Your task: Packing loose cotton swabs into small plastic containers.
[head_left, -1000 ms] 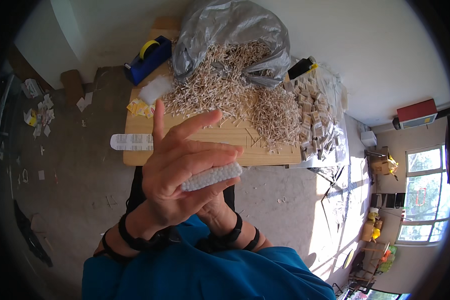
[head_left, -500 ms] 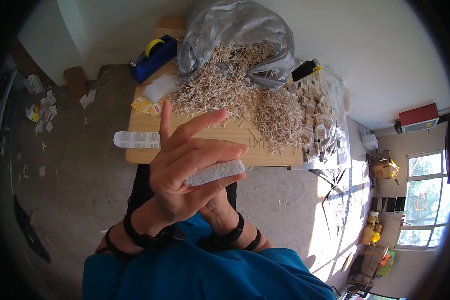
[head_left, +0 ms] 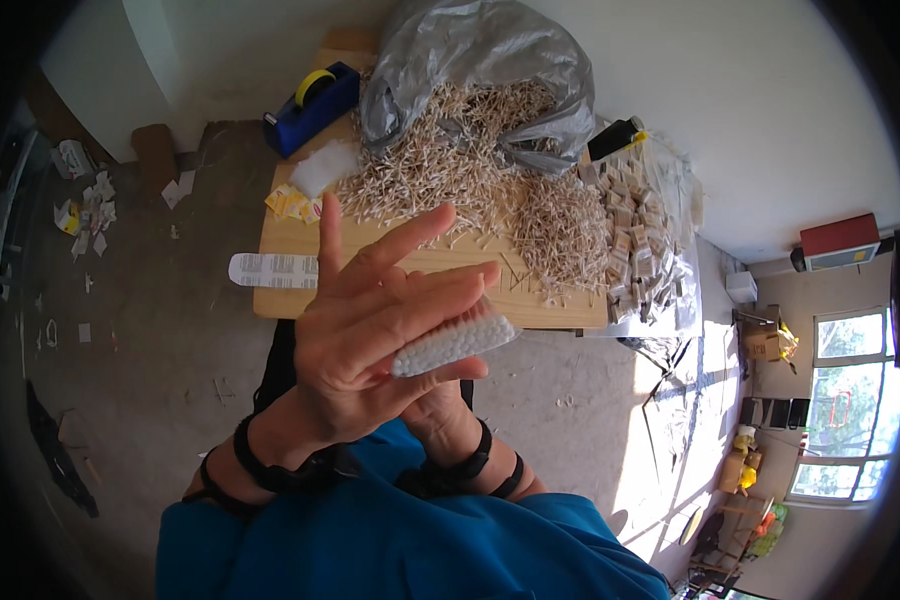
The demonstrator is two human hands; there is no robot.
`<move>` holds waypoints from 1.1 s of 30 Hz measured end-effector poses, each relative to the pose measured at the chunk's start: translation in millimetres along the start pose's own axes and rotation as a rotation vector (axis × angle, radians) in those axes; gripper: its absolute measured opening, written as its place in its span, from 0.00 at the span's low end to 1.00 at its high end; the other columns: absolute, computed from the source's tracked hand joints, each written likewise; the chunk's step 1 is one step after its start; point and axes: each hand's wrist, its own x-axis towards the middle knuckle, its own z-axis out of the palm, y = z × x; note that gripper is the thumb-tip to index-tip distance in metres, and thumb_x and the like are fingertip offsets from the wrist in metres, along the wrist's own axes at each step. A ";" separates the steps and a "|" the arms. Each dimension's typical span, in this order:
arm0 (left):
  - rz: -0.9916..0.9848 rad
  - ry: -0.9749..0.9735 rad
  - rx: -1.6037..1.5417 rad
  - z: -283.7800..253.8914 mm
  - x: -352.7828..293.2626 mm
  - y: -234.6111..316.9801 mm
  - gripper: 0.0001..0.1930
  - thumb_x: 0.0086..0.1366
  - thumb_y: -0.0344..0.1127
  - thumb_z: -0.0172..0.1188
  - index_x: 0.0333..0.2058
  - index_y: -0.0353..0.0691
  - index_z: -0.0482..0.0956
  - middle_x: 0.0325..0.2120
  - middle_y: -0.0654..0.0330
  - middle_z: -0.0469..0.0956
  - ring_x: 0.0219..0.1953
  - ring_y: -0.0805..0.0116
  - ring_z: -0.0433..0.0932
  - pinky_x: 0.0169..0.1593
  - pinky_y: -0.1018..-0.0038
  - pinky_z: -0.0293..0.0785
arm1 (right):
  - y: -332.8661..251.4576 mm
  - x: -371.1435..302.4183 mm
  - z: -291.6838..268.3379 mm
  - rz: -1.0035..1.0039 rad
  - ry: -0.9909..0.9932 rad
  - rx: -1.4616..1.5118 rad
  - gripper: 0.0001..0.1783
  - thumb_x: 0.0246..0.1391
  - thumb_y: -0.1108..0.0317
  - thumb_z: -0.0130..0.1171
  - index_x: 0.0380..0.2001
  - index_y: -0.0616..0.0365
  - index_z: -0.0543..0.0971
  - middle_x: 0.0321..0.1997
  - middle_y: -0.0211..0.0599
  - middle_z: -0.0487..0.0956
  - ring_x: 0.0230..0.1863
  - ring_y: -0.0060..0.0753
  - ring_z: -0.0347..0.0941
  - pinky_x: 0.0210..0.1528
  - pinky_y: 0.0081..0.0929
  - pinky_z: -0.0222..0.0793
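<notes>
A tight bundle of cotton swabs [head_left: 454, 346] is held between my hands, its packed white tips facing me and its right end tilted up. My left hand [head_left: 350, 335] lies over it, long fingers along the upper side and a thumb along the lower edge. Two fingers stick up, away from the bundle. Behind and below is my right hand [head_left: 436, 408], mostly hidden by the left, pressed against the bundle's far side as far as I can see. Beyond them, a large heap of loose cotton swabs [head_left: 420, 185] spills from a grey plastic bag [head_left: 500, 45] on the wooden table [head_left: 390, 285].
A blue tape dispenser [head_left: 313, 112] stands at the table's far left, near yellow packets [head_left: 292, 203] and a clear plastic bag [head_left: 325, 168]. A printed white strip [head_left: 270, 270] overhangs the left edge. Many small packs [head_left: 635, 240] pile up at right beside a black bottle [head_left: 615, 138].
The bundle has slid out to the right from between my hands and tilted up at its right end. More of its sticks show. The head view has shifted slightly.
</notes>
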 end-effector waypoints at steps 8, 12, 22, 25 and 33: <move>0.041 -0.072 0.032 -10.1 -5.7 -7.5 0.22 0.56 0.49 0.67 0.46 0.44 0.83 0.42 0.63 0.85 0.64 0.58 0.68 0.72 0.49 0.24 | -4.4 -1.8 6.3 0.038 -0.151 0.152 0.26 0.64 0.52 0.54 0.59 0.51 0.64 0.58 0.34 0.69 0.59 0.33 0.69 0.60 0.35 0.71; -0.030 -0.133 0.043 -15.3 -11.7 -14.2 0.30 0.55 0.48 0.70 0.54 0.40 0.77 0.49 0.60 0.81 0.64 0.57 0.68 0.71 0.47 0.27 | -2.6 -5.8 4.5 -0.083 -0.006 0.051 0.20 0.65 0.57 0.54 0.55 0.54 0.68 0.51 0.34 0.73 0.53 0.29 0.73 0.55 0.32 0.74; -0.418 -0.223 0.128 -10.7 -50.9 -115.5 0.26 0.55 0.36 0.70 0.52 0.36 0.76 0.50 0.52 0.77 0.53 0.56 0.75 0.59 0.65 0.67 | -60.6 31.6 -76.5 -0.565 -0.060 -1.822 0.03 0.52 0.78 0.61 0.32 0.63 0.78 0.34 0.44 0.76 0.33 0.49 0.76 0.36 0.35 0.72; -0.210 -0.340 0.360 16.4 -61.3 -144.0 0.13 0.54 0.32 0.68 0.39 0.39 0.82 0.35 0.59 0.78 0.40 0.56 0.76 0.47 0.64 0.73 | -49.5 43.5 -101.9 -0.510 -0.081 -1.809 0.05 0.51 0.78 0.60 0.33 0.64 0.77 0.34 0.46 0.75 0.36 0.51 0.76 0.37 0.38 0.72; -0.401 -0.199 0.188 30.1 -102.6 -202.2 0.06 0.58 0.24 0.65 0.35 0.33 0.83 0.33 0.60 0.76 0.36 0.67 0.78 0.40 0.74 0.74 | -37.8 41.5 -158.1 -0.322 0.227 -1.672 0.18 0.46 0.78 0.66 0.44 0.63 0.78 0.41 0.42 0.77 0.31 0.34 0.78 0.34 0.28 0.77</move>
